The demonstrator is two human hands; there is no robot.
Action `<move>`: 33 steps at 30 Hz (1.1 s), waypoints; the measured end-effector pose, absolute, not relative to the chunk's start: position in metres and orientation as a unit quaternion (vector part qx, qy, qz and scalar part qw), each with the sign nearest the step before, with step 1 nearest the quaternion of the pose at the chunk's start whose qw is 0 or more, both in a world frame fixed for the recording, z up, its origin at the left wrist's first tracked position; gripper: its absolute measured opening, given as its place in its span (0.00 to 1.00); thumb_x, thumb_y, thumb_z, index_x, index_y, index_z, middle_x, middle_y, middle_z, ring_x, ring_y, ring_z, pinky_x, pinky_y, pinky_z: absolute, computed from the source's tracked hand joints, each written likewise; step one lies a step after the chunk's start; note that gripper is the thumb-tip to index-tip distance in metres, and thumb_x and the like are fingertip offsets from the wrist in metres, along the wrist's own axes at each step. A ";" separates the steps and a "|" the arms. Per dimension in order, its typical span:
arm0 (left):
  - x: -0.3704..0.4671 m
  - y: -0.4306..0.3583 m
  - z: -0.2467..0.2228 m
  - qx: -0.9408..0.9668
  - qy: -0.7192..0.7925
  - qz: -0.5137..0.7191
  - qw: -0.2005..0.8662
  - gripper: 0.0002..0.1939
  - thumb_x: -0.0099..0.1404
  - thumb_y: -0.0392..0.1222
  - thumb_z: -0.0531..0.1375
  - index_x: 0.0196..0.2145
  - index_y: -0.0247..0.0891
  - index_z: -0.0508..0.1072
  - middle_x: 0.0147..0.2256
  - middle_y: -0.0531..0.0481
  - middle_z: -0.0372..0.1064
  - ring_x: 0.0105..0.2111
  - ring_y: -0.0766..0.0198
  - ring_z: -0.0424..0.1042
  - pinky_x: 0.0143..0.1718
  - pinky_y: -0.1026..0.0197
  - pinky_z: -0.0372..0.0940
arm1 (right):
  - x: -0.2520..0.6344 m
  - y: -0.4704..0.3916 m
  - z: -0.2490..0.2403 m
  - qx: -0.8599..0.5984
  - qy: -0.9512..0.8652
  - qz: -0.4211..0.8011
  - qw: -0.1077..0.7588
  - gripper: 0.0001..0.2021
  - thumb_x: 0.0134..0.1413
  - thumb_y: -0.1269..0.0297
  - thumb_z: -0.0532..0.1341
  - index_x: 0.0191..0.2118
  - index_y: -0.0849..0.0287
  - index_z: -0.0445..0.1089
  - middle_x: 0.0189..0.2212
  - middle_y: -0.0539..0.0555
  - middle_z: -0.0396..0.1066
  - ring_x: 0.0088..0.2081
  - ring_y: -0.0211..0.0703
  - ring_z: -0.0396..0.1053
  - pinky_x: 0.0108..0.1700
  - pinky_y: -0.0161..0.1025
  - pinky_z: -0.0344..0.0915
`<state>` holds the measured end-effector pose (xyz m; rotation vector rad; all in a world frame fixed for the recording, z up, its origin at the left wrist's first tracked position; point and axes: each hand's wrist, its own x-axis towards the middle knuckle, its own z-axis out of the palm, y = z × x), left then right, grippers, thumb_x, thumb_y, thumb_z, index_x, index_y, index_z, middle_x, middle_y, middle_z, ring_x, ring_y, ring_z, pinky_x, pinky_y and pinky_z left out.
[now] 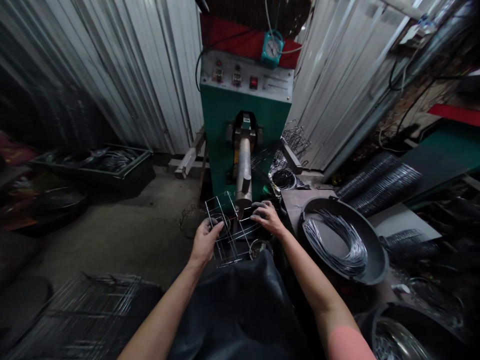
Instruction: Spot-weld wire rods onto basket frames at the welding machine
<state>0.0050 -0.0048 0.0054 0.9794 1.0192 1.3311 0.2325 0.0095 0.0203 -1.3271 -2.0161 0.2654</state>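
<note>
A wire frame of thin metal rods is held in front of me, just under the metal arm of a green spot-welding machine. My left hand is closed on the frame's left side, thumb and fingers pinching a rod. On the other side, my right hand has its fingers bent at the frame's upper right, by the tip of the machine arm. Whether those fingers grip a rod is too small to tell. A dark apron covers my lap below the frame.
To the right, a black pan holds curved wires. Wire grids are stacked at the lower left. A green bin with wire pieces stands at the far left. A round gauge hangs on top of the machine.
</note>
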 end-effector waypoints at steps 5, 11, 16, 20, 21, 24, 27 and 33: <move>0.008 -0.001 0.006 0.400 0.430 0.568 0.577 0.18 0.44 0.49 0.67 0.24 0.37 0.64 0.18 0.59 0.56 0.19 0.72 0.54 0.22 0.67 0.50 | 0.234 0.014 0.020 -0.520 -0.776 0.108 0.341 0.06 0.51 0.58 0.63 0.29 0.54 0.73 0.44 0.53 0.71 0.45 0.47 0.59 0.48 0.47 0.58; 0.009 0.003 0.005 0.386 0.430 0.566 0.588 0.17 0.43 0.47 0.67 0.24 0.37 0.65 0.18 0.59 0.57 0.18 0.73 0.53 0.21 0.67 0.49 | 0.235 0.017 0.020 -0.521 -0.774 0.121 0.338 0.05 0.50 0.60 0.64 0.29 0.55 0.73 0.43 0.53 0.70 0.45 0.47 0.59 0.49 0.46 0.58; 0.011 0.005 0.005 0.376 0.431 0.561 0.599 0.17 0.42 0.47 0.67 0.23 0.37 0.64 0.17 0.59 0.55 0.18 0.73 0.52 0.20 0.67 0.47 | 0.235 0.017 0.023 -0.519 -0.781 0.112 0.330 0.06 0.51 0.59 0.63 0.29 0.54 0.73 0.41 0.53 0.71 0.45 0.47 0.60 0.48 0.46 0.58; 0.011 0.005 0.003 0.379 0.427 0.562 0.599 0.16 0.43 0.48 0.66 0.23 0.37 0.64 0.17 0.59 0.56 0.18 0.72 0.53 0.21 0.67 0.48 | 0.234 0.016 0.022 -0.523 -0.776 0.115 0.334 0.06 0.51 0.59 0.63 0.29 0.54 0.73 0.40 0.53 0.71 0.45 0.47 0.59 0.49 0.46 0.58; 0.010 0.005 0.002 0.384 0.427 0.562 0.594 0.16 0.44 0.48 0.66 0.23 0.37 0.64 0.18 0.59 0.56 0.18 0.72 0.53 0.21 0.67 0.48 | 0.234 0.015 0.022 -0.525 -0.773 0.115 0.336 0.06 0.51 0.59 0.63 0.29 0.55 0.73 0.40 0.53 0.71 0.45 0.47 0.59 0.48 0.47 0.58; 0.009 0.006 0.002 0.402 0.431 0.556 0.585 0.15 0.45 0.48 0.66 0.23 0.37 0.65 0.17 0.59 0.56 0.19 0.72 0.53 0.21 0.67 0.49 | 0.234 0.014 0.022 -0.529 -0.768 0.116 0.341 0.07 0.52 0.59 0.62 0.28 0.55 0.73 0.39 0.53 0.71 0.45 0.47 0.59 0.48 0.46 0.57; 0.009 0.007 0.002 0.411 0.433 0.551 0.584 0.16 0.46 0.49 0.65 0.23 0.37 0.65 0.17 0.59 0.56 0.19 0.72 0.54 0.21 0.67 0.49 | 0.233 0.013 0.023 -0.530 -0.767 0.116 0.342 0.07 0.52 0.60 0.62 0.28 0.55 0.73 0.39 0.53 0.72 0.44 0.47 0.59 0.48 0.46 0.58; 0.010 0.008 0.002 0.395 0.429 0.554 0.595 0.18 0.42 0.50 0.67 0.24 0.37 0.64 0.16 0.60 0.55 0.17 0.72 0.53 0.19 0.68 0.48 | 0.232 0.013 0.023 -0.534 -0.761 0.121 0.349 0.06 0.51 0.61 0.63 0.27 0.55 0.72 0.41 0.52 0.72 0.44 0.46 0.60 0.48 0.45 0.59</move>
